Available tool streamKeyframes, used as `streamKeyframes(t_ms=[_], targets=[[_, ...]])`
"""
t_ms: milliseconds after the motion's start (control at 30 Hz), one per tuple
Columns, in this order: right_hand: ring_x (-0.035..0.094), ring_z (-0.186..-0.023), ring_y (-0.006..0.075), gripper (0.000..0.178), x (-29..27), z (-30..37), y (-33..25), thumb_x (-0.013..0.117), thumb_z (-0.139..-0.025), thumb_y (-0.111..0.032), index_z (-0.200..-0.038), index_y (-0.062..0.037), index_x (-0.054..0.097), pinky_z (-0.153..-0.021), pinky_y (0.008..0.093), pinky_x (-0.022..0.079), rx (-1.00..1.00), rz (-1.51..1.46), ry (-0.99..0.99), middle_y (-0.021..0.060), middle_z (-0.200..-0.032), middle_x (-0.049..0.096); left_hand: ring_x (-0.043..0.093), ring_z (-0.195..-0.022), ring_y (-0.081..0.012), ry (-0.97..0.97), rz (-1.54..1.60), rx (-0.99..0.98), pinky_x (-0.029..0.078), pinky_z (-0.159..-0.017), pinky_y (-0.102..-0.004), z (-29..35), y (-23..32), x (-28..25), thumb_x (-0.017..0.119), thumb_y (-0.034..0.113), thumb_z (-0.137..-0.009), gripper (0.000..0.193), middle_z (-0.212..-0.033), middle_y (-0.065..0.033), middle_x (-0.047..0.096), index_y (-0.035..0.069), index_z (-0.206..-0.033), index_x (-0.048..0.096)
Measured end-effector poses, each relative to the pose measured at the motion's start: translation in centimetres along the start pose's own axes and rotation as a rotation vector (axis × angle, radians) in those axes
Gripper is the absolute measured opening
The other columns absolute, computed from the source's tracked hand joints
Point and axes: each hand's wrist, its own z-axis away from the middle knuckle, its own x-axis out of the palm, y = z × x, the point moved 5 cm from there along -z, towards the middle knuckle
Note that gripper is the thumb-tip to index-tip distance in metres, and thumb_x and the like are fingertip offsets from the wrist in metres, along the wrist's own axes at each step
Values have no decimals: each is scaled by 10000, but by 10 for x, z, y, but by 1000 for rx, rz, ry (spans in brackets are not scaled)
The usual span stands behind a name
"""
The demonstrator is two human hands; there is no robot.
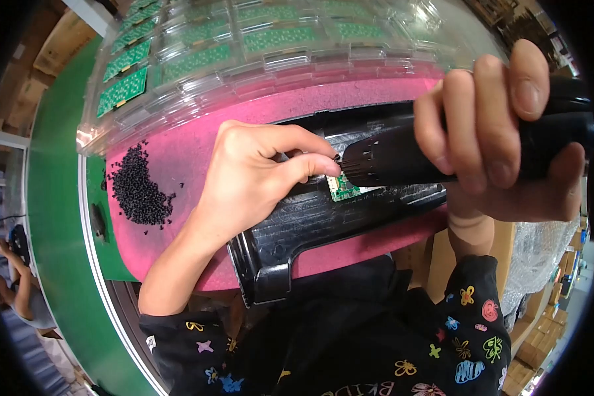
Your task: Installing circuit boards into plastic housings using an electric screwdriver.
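My right hand is wrapped round a thick black electric screwdriver, whose tapered nose points left. My left hand is closed in a pinch right at the driver's tip; a tiny dark piece shows between thumb and forefinger, too small to make out. Just under the fingertips sits a small green circuit board with a pale connector, partly covered by the driver. It lies on a long, curved black plastic housing, which rests in front of me with a notched end at the lower left.
A pink mat lies under the housing. At its left is a heap of tiny black screws. Clear plastic trays holding several green circuit boards stand behind. A green surface runs along the left; another person is beyond.
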Motion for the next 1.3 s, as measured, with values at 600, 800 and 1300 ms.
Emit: streamKeyframes(t_ms=[600, 800, 1300], targets=[[442, -512, 69, 365, 2, 10, 19, 601, -916, -383, -1037, -62, 475, -510, 245, 377, 219, 306, 177, -28, -645, 489, 632, -627, -152, 36, -379, 119, 496, -574, -290, -5, 5, 6, 635, 17, -896, 53, -739, -104, 639, -17, -935, 648], [416, -510, 74, 335, -1, 7, 32, 594, -912, -349, -1016, -57, 469, -504, 246, 361, 201, 249, 132, -18, -639, 469, 621, -747, -402, 4, -475, 96, 483, -641, -459, -3, 3, 6, 638, 105, -913, 132, -792, -189, 615, -23, -895, 613], [418, -512, 82, 367, 0, 10, 32, 620, -899, -365, -1021, -48, 480, -488, 252, 355, 201, 359, 160, -19, -622, 451, 676, -798, -356, -152, -473, 11, 530, -727, -375, -1, 0, 8, 720, 41, -800, 169, -876, -190, 678, -50, -927, 657]])
